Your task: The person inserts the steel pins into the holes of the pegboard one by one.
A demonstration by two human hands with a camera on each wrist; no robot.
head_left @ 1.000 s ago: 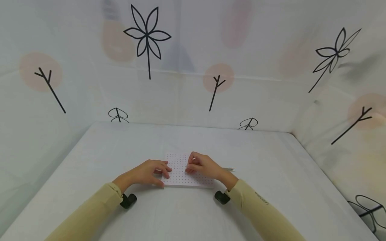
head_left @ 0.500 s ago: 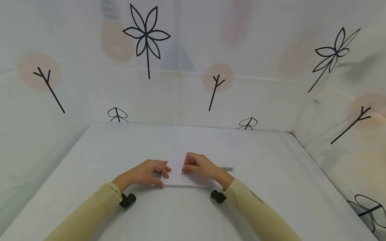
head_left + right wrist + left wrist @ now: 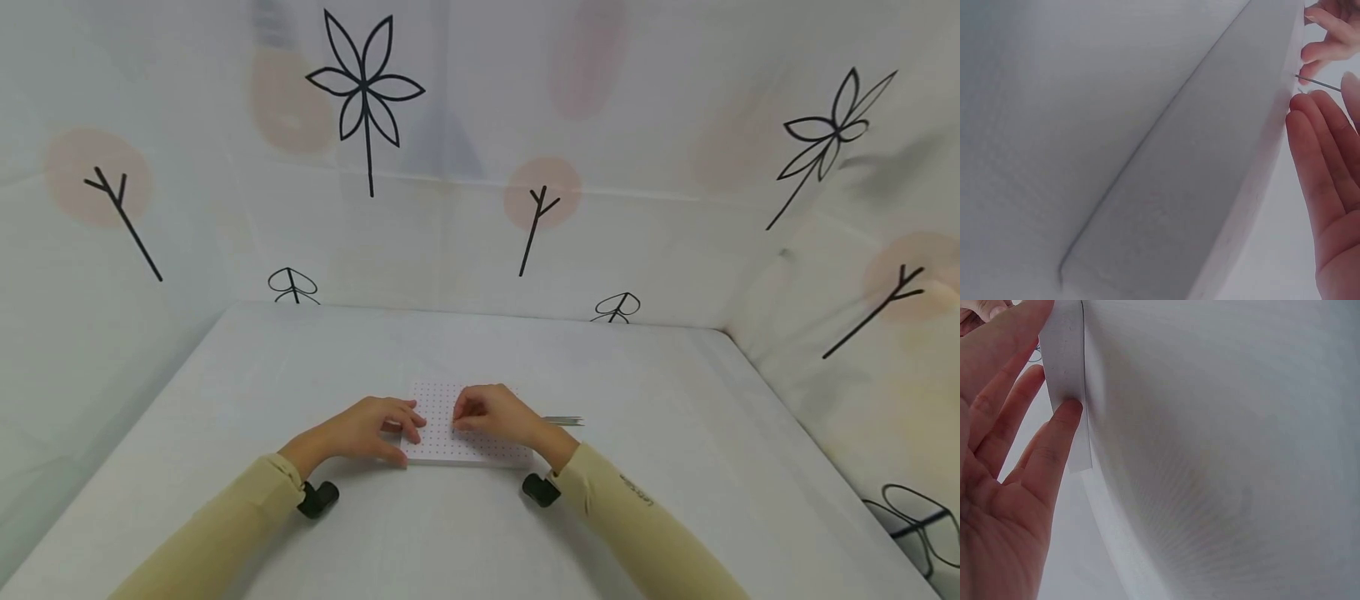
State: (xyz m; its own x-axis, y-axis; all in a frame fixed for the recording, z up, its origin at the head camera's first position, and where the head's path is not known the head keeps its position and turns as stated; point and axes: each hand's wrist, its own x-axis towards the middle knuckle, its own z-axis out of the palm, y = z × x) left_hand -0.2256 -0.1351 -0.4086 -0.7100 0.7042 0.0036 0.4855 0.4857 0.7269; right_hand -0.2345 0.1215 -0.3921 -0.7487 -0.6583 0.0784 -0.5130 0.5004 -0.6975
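A white block-like board (image 3: pixel 435 398) with a grid of small dots lies flat on the table. My left hand (image 3: pixel 375 429) rests at its left edge, fingers spread and loosely bent; in the left wrist view the thumb (image 3: pixel 1063 431) lies against the board's side (image 3: pixel 1063 359). Over the middle of the board, my right hand (image 3: pixel 498 415) pinches a thin metal rod between thumb and forefinger. The right wrist view shows the rod (image 3: pixel 1317 82) slanting with its tip right at the board's top, while the other fingers (image 3: pixel 1319 156) stay extended close to the surface.
Several thin metal rods (image 3: pixel 564 421) lie together to the right of the board, partly hidden by the right wrist. A white cloth covers the table (image 3: pixel 420 542). Behind it hangs a white curtain (image 3: pixel 450 242) with printed flowers and twigs.
My right hand has shifted slightly left across the board, and its fingers have tilted down with the rod. The left hand and the board keep their places.
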